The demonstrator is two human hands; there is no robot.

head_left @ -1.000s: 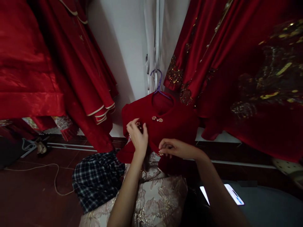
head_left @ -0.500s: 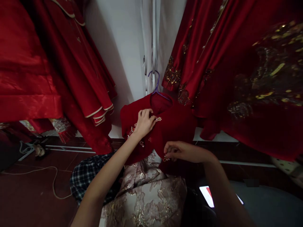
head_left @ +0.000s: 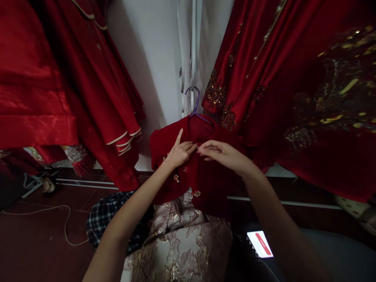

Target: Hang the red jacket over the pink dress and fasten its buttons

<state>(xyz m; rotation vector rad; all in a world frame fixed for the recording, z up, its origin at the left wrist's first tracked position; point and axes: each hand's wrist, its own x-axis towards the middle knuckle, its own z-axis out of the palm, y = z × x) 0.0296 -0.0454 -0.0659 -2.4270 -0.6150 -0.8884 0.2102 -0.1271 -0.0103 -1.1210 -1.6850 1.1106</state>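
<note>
A dark red jacket [head_left: 164,139] hangs on a purple hanger [head_left: 195,105] in front of me. Beaded flower-shaped buttons [head_left: 176,178] dot its front. My left hand [head_left: 179,154] rests on the chest, one finger raised, the others drawn together at the opening's edge by the collar. Facing it, my right hand [head_left: 220,153] pinches at the upper beaded button [head_left: 198,149], which its fingertips mostly cover. Lower down, another beaded button [head_left: 196,194] lies uncovered near the hem. Beneath the jacket spreads a pale brocade cloth with gold patterns [head_left: 182,246].
Red garments [head_left: 32,90] hang close on the left, and gold-embroidered red ones [head_left: 264,78] on the right. White rack poles [head_left: 193,47] stand ahead. A lit phone [head_left: 260,243] lies at lower right. Dark checked cloth [head_left: 108,215] and a cable [head_left: 67,231] are lower left.
My right hand has moved up and left from the lower button to the upper one, beside my left hand. One left finger has lifted; the lower button is now uncovered.
</note>
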